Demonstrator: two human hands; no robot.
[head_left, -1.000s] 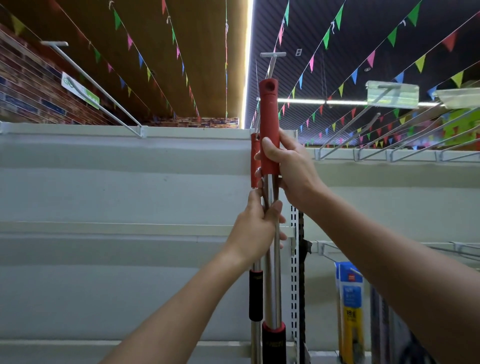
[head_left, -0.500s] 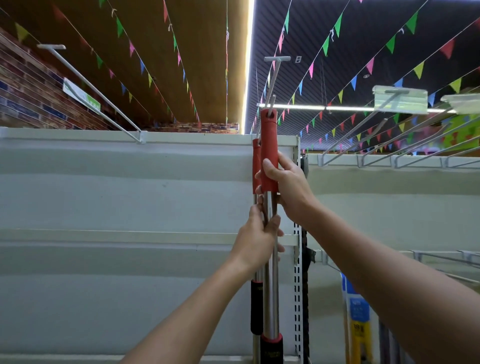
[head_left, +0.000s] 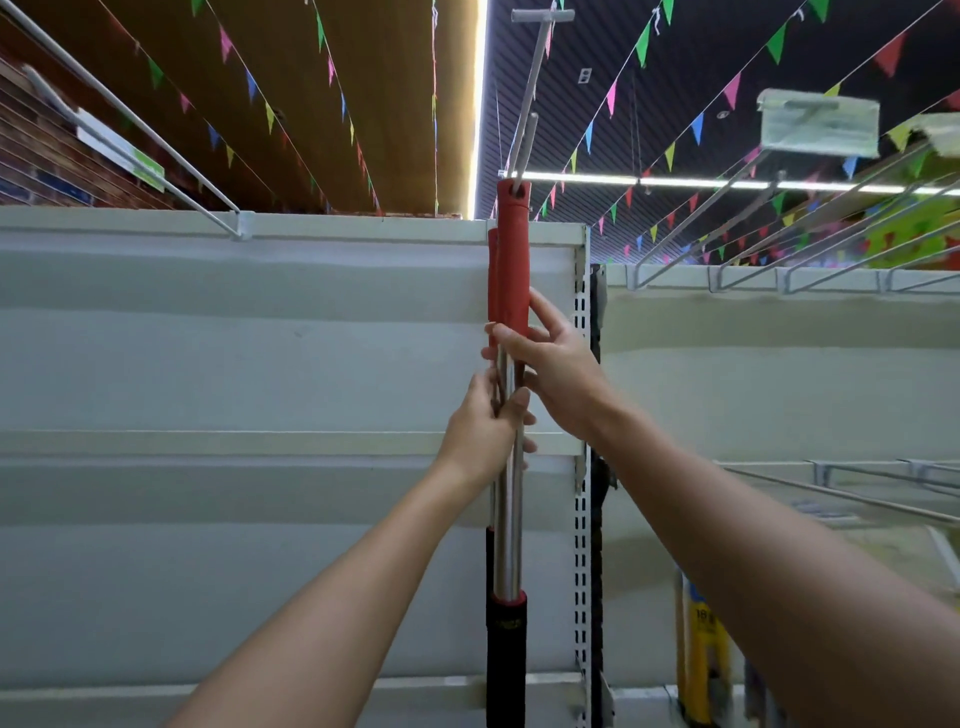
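Fingers of left hand (head_left: 483, 431) curl round steel pole (head_left: 508, 530); right hand (head_left: 558, 369) grips its red handle (head_left: 512, 249), top on hook (head_left: 527, 93), upper centre.

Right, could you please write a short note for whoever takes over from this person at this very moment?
Left grip: fingers curled round the steel shaft, just below the red handle.
Right grip: pinches the lower end of the red handle.
Things: the shaft stands upright in front of the shelving, and the handle's top meets the white hook. A second pole sits close behind it.
Done: the handle's eye looks threaded onto the hook, though I cannot be sure.
Left: probably slide it further back, check that it hangs, then let go.
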